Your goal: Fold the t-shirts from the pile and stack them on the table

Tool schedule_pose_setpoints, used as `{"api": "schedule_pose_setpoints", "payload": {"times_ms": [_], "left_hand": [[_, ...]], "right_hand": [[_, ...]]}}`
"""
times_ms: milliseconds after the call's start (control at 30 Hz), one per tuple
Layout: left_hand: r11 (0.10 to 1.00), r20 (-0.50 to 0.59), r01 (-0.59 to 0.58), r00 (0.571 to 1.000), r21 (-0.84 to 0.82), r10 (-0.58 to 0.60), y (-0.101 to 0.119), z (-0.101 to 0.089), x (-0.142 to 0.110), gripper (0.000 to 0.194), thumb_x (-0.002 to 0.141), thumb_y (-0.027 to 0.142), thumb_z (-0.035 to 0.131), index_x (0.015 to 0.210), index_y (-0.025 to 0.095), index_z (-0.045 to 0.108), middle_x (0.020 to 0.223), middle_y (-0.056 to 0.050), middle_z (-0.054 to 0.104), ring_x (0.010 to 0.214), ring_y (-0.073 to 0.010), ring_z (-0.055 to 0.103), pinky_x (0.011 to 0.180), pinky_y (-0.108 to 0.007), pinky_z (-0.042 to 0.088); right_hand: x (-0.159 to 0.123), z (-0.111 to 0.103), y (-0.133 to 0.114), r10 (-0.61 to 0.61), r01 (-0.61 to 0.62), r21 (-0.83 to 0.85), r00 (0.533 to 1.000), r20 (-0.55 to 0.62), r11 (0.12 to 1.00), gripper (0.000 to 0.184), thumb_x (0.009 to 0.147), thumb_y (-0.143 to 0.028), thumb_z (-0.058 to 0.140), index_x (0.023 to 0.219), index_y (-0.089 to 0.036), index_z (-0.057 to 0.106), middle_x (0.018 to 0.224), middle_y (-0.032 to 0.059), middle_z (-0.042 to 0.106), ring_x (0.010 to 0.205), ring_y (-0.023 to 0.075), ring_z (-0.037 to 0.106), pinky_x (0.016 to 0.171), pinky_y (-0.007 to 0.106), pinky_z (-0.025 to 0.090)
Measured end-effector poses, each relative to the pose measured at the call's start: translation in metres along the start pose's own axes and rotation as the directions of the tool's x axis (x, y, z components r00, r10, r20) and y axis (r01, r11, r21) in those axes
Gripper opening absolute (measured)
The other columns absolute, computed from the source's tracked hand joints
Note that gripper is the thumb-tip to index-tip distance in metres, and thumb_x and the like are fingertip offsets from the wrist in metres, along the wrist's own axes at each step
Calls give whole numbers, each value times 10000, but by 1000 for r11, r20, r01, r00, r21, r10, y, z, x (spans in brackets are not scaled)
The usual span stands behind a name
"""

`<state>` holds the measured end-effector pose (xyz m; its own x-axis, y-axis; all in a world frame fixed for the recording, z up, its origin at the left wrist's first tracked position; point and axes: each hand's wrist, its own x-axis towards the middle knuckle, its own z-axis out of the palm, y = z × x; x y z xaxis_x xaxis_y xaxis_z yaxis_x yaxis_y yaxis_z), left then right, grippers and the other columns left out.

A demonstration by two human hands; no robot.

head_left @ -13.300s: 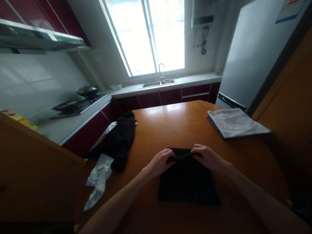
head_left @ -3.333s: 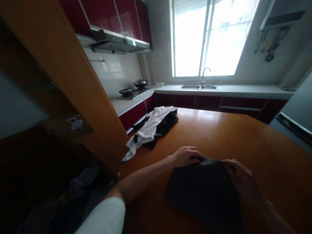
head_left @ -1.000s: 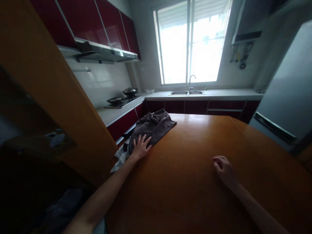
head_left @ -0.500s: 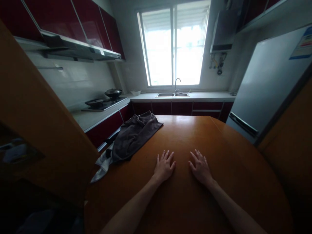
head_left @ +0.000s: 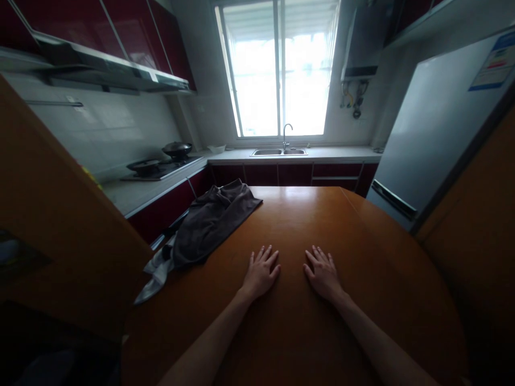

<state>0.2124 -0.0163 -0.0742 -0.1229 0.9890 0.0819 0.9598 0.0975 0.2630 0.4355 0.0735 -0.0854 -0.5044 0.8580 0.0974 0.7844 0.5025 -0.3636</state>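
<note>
My left hand [head_left: 260, 272] lies palm down on the brown wooden table [head_left: 298, 220], its fingers spread and nothing in it. To its right, my right hand [head_left: 323, 273] rests flat on the same tabletop, fingers also apart and holding nothing. A crumpled dark grey-brown cloth, which looks like a garment [head_left: 213, 220], lies on the table's left side, beyond my left hand and apart from it. A whitish, shiny piece of fabric [head_left: 155, 276] pokes out at its near left end and reaches the table's edge.
A stove [head_left: 167, 169] with two pans stands on the left counter under a range hood [head_left: 112, 72]. At the back, a double sink [head_left: 267, 152] sits below the window. A fridge [head_left: 434, 128] is on the right; an orange-brown panel [head_left: 76, 214] rises at the left.
The whole view has shifted, with the room, table and hands all slightly further left in the picture. Both hands stay flat on the table, and the cloth lies as before.
</note>
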Motion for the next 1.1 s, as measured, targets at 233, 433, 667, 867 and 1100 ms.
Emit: {"api": "schedule_pose_setpoints", "payload": {"times_ms": [233,433,667,867,1100], "left_hand": [[999,-51,33,998,13,-33,7,-3,-1,528,973,416,504,1488,297,497,1628,-39,355,1529,-290,255,1234,-589,165],[997,-52,24,998,-71,-28,0,-5,-1,490,968,378,529,1451,300,541,1616,-36,379,1524,-265,276,1244,-551,151],[989,-50,34,998,-144,-42,-9,-1,1,460,950,270,522,1404,295,590,1596,-37,413,1515,-257,299,1237,-557,165],[988,-46,18,999,-156,-26,-8,0,-2,464,949,285,525,1409,296,584,1605,-24,398,1518,-257,291,1239,-559,154],[983,-40,20,999,-182,-27,-7,1,-3,467,945,297,533,1410,297,583,1603,-35,402,1525,-266,271,1239,-570,150]], "right_hand": [[1,3,-1,23,-23,28,1000,-2,999,572,975,-387,436,1508,-185,485,1640,103,322,1540,247,221,1251,475,77],[0,3,-1,26,-25,32,1000,-11,999,566,977,-376,421,1504,-182,492,1641,97,317,1541,245,221,1253,477,89],[1,10,2,8,-7,31,999,-41,999,561,971,-367,430,1496,-183,504,1635,98,331,1532,257,248,1252,491,115],[-1,12,6,6,-5,18,998,-67,1000,540,979,-364,426,1474,-174,528,1620,114,365,1524,255,270,1247,499,134],[-1,14,10,-9,9,-13,997,-75,1000,537,982,-373,425,1469,-173,532,1613,106,380,1519,254,282,1242,504,153]]}}
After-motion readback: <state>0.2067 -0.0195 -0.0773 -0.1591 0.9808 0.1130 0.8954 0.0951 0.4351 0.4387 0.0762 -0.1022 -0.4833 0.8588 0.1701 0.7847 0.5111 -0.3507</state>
